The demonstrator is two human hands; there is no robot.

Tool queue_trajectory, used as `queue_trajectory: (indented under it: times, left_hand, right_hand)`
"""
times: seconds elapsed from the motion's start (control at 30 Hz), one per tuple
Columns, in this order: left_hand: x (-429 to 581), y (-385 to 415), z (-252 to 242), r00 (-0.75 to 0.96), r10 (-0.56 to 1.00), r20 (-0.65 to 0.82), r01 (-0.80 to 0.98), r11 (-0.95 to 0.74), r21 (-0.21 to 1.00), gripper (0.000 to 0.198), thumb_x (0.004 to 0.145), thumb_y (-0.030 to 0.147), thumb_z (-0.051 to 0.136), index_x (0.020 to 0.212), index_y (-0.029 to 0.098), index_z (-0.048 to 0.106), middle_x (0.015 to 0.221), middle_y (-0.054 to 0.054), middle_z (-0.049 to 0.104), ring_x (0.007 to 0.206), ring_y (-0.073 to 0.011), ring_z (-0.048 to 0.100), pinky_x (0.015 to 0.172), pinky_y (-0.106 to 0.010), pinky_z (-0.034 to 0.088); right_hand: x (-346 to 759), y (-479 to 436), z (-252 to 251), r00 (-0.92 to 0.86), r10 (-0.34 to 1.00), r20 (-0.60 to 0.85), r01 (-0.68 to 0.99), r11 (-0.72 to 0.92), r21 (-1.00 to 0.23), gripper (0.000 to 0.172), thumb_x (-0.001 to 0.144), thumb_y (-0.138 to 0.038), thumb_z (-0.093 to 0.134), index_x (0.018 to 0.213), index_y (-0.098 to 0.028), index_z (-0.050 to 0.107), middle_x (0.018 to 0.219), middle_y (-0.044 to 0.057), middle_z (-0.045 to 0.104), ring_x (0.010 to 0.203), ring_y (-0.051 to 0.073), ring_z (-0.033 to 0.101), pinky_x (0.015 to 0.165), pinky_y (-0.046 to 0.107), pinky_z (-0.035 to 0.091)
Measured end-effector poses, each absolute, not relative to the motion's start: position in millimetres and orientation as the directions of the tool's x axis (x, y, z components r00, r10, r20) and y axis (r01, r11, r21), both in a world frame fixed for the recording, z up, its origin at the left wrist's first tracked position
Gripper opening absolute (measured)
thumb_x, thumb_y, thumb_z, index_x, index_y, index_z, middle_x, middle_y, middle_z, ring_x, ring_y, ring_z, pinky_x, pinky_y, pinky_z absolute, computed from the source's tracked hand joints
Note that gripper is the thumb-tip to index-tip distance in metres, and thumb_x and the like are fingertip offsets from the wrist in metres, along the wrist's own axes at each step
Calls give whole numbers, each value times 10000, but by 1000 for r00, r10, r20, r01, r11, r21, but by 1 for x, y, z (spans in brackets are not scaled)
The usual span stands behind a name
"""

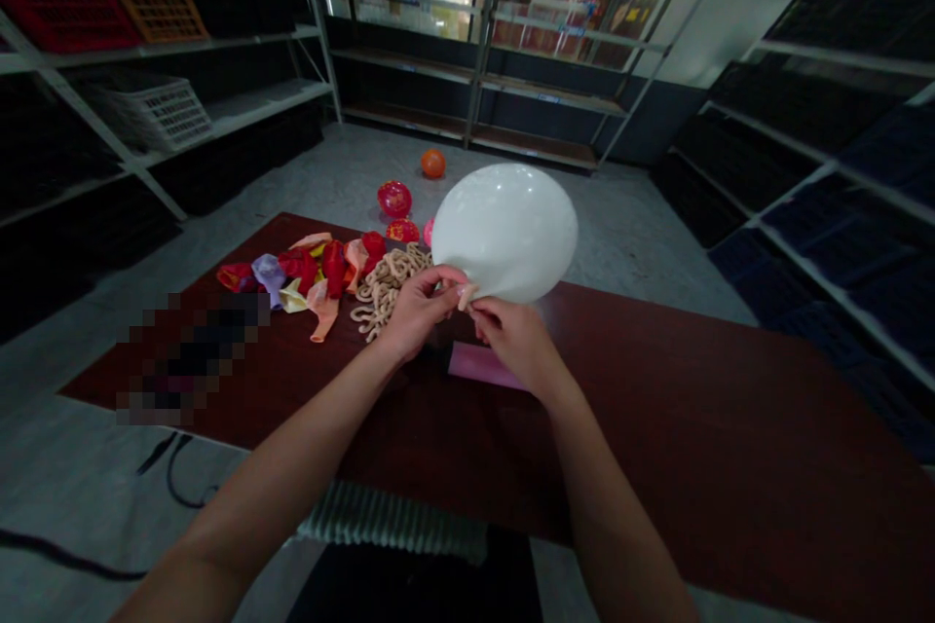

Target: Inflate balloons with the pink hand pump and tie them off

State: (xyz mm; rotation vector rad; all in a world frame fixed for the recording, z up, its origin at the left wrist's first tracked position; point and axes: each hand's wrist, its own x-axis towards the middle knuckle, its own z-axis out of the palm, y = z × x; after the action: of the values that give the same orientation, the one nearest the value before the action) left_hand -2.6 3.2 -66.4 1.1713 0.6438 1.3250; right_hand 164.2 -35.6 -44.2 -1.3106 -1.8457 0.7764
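A large inflated white balloon (505, 229) is above the far edge of the dark red table (657, 389). At its neck, my left hand (425, 307) pinches with thumb and fingers. My right hand (515, 336) is closed on the neck just beside it, with a small beige piece (467, 296) showing between the two hands. Under my right hand lies a pink object (483, 365). To the left of my left hand are a heap of beige cord (389, 287) and a pile of uninflated coloured balloons (298, 271).
Inflated balloons, one orange (433, 164) and one red (394, 200), sit on the floor beyond the table. Metal shelves (478, 78) stand behind, with crates on the left ones. A blurred-out patch (197, 355) covers the table's left end.
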Motion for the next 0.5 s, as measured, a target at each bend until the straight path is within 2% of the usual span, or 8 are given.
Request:
queue_trajectory:
  times: [0.1, 0.17, 0.23, 0.3, 0.43, 0.5]
  left_hand:
    - [-5, 2, -65, 222, 935, 276, -344, -190, 920, 320, 715, 419, 898, 823, 170, 728, 603, 41, 469, 516, -85, 423, 482, -207, 318]
    - [-5, 0, -62, 268, 914, 305, -314, -216, 924, 317, 732, 433, 886, 813, 168, 732, 627, 22, 521, 550, -101, 470, 508, -217, 360]
    - [-4, -2, -59, 342, 882, 325, -294, -228, 928, 321, 743, 441, 877, 807, 162, 733, 694, -14, 600, 629, -132, 553, 574, -241, 431]
    - [-3, -4, -58, 366, 870, 330, -275, -238, 932, 317, 760, 442, 864, 812, 160, 730, 711, -22, 614, 649, -140, 569, 592, -249, 444]
    - [-4, -4, -57, 224, 913, 341, -221, -294, 930, 285, 780, 414, 848, 825, 166, 716, 599, 46, 438, 527, -89, 399, 480, -215, 296]
    - [-6, -4, -56, 178, 922, 344, -194, -310, 931, 280, 789, 406, 836, 846, 165, 706, 588, 56, 405, 511, -85, 359, 466, -219, 261]
  right_hand:
    - [161, -34, -45, -181, 973, 144, 214, 181, -960, 205, 904, -362, 605, 869, -201, 727, 570, -47, 591, 500, 97, 513, 535, 247, 407]
    - [158, -34, -46, -135, 985, 104, 0, 105, -994, 241, 856, -421, 660, 913, -200, 741, 575, -51, 578, 499, 92, 491, 521, 251, 396]
    - [156, -34, -46, -86, 994, 66, -129, 55, -990, 269, 790, -433, 722, 925, -202, 746, 602, -45, 593, 515, 90, 487, 512, 251, 387]
    - [154, -34, -46, -73, 996, 43, -172, 30, -985, 267, 756, -418, 746, 915, -204, 742, 621, -42, 602, 520, 87, 480, 500, 246, 371]
    - [151, -36, -45, -195, 976, 95, -102, 76, -992, 193, 811, -395, 710, 784, -206, 683, 569, -65, 537, 502, 74, 445, 507, 238, 351]
    - [150, -36, -45, -241, 961, 133, -71, 119, -990, 198, 833, -400, 694, 783, -212, 656, 561, -74, 521, 506, 77, 457, 516, 235, 360]
